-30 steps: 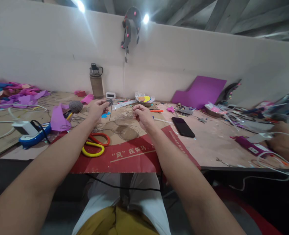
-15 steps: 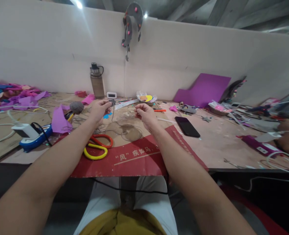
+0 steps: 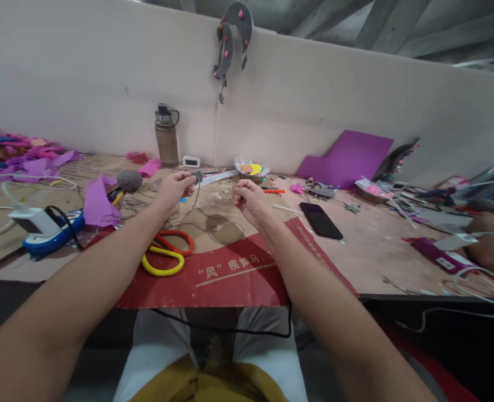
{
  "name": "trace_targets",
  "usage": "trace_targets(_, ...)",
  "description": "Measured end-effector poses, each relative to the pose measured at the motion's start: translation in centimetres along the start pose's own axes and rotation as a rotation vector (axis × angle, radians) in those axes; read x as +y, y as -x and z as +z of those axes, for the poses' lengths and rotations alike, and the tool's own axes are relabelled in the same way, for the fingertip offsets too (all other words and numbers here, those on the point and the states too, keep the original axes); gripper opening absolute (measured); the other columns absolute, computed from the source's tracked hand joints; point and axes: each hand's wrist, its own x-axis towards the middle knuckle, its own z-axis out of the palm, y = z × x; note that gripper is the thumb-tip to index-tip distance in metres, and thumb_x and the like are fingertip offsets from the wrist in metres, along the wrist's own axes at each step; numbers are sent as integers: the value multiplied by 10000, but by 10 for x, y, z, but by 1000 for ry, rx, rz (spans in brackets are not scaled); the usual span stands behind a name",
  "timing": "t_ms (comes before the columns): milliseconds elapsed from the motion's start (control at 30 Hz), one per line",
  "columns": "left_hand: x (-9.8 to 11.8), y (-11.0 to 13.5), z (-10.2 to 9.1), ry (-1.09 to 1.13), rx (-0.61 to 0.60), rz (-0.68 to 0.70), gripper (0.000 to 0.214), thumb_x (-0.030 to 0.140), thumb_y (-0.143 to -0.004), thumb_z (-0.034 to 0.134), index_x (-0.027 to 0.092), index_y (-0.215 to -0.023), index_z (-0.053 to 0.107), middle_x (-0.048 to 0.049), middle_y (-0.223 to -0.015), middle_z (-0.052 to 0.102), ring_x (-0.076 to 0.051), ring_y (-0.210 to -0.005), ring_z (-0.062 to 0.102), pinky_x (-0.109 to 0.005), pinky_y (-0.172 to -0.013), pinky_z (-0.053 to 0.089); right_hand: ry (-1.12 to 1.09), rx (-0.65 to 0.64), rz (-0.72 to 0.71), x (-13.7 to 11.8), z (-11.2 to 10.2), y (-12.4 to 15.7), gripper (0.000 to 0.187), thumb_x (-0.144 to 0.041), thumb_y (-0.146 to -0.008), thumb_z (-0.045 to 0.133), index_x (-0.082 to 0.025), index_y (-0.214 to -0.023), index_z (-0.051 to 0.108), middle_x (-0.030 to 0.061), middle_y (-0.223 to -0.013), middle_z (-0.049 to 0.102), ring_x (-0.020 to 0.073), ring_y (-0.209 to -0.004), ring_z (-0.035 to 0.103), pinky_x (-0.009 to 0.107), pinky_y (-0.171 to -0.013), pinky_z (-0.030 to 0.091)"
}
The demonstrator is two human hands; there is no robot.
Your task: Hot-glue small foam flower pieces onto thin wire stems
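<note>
Over the cardboard, my left hand (image 3: pixel 173 191) pinches a small grey felt piece (image 3: pixel 197 176), star-like in outline. Grey yarn (image 3: pixel 197 196) hangs from it and trails in loose loops across the table. My right hand (image 3: pixel 248 200), level with it and a short way to the right, has thumb and fingertips pressed together; whatever they pinch is too small to make out. Below my left wrist lie scissors (image 3: pixel 163 272) with red and yellow handles, their blades hidden under my forearm. A ball of grey yarn (image 3: pixel 129 181) sits to the left.
A black phone (image 3: pixel 321 220) lies right of my right hand, near an orange-handled tool (image 3: pixel 274 191). Behind stand a bottle (image 3: pixel 166 142) and a small white display (image 3: pixel 191 161). A power strip (image 3: pixel 54 234) is at left; another person's hand (image 3: pixel 492 240) is at far right.
The view has shifted slightly. My left hand and the grey felt piece have moved a little to the right; my right hand stays pinched in nearly the same place.
</note>
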Motion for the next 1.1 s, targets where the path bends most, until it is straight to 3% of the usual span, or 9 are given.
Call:
trace_targets(267,0,1,2,11,30,-30,94,99,-714,673,135,-653,612,15,-517,531,-59,-419,471,-171,-421,357,-54,8,28,2,0,0,128,-119,-637,495,-203,-706,429,-91,-567,373,45,-460,293,190,-459,219)
trace_targets(433,0,2,3,35,28,-37,93,106,-712,685,137,-654,619,10,-521,536,-62,-422,476,-175,-432,364,-25,-7,68,7,0,-1,146,-236,-705,610,-207,-821,525,-97,-566,436,40,-449,328,185,-457,270)
trace_targets(533,-2,2,3,22,23,-27,88,112,-714,675,140,-654,617,11,-519,536,-67,-428,475,-180,-436,363,51,1,45,11,-2,-1,225,-268,-655,706,-195,-825,578,-60,-668,576,47,-537,464,200,-565,406)
trace_targets(633,-4,1,2,22,-2,-4,81,114,-704,667,144,-650,615,15,-523,535,-62,-433,465,-180,-439,351,111,-36,15,16,-5,-1,178,-188,-610,692,-194,-770,613,-30,-801,653,73,-688,563,248,-755,472)
trace_targets(700,-5,0,2,20,-10,6,72,129,-699,670,148,-652,618,14,-529,534,-64,-440,464,-184,-441,344,163,-43,-8,20,-5,-1,185,-144,-599,641,-200,-774,633,-16,-863,669,102,-819,595,281,-876,457)
trace_targets(800,-5,3,4,-22,-29,31,60,170,-711,668,152,-665,634,7,-538,538,-71,-456,462,-193,-446,332,207,-43,-26,27,3,-1,351,-131,-579,646,-223,-917,622,18,-1070,659,147,-1067,571,322,-1021,386)
trace_targets(900,-4,7,7,-90,-63,116,64,184,-713,665,158,-659,642,20,-535,517,-66,-454,416,-201,-443,297,165,-65,14,33,17,0,520,-202,-606,716,-255,-1084,520,50,-1247,591,168,-1198,516,339,-1056,358)
trace_targets(1000,-4,11,11,-149,-105,217,79,196,-712,668,158,-647,641,34,-536,491,-60,-468,382,-205,-454,284,187,-139,46,35,32,4,510,-300,-705,690,-254,-1148,442,49,-1111,636,162,-1089,575,332,-977,413)
trace_targets(1100,-3,14,14,-154,-105,232,75,205,-717,667,151,-668,649,37,-548,503,-56,-483,392,-197,-469,296,457,-231,-1,33,38,10,214,-327,-843,516,-211,-1024,507,-16,-752,595,134,-760,590,289,-800,451)
